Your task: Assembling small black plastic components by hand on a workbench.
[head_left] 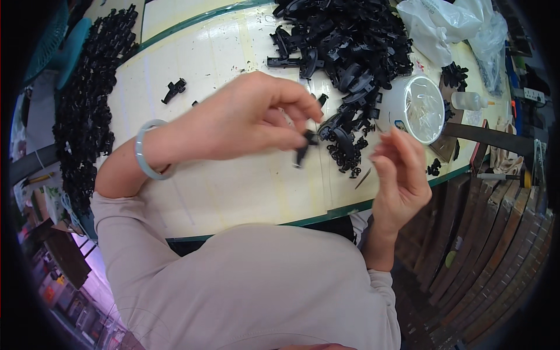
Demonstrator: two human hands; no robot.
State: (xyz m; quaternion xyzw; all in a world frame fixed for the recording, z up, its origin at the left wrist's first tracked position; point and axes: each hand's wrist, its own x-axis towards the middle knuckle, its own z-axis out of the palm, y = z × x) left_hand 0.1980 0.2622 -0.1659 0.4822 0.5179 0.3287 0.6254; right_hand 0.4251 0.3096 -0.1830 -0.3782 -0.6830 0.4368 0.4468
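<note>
My left hand [265, 119], slightly blurred and wearing a pale bangle [142, 153], hangs over the middle of the table with its fingers curled. A small black plastic part [302, 153] shows at its thumb tip, seemingly gripped there. To the right, my right hand [402, 178] is raised by the table's front edge, thumb and fingers drawn together; anything pinched in them is too small to make out. Between the hands lies a cluster of tiny black pieces [347, 154]. A large heap of black plastic parts [356, 46] rises behind them.
A white tub [415, 108] lined with clear plastic stands beside the heap. Behind it are plastic bags [434, 29] and a small squeeze bottle [469, 101]. Rows of black parts [87, 81] line the far left. One loose part [174, 90] lies on the white tabletop [233, 201].
</note>
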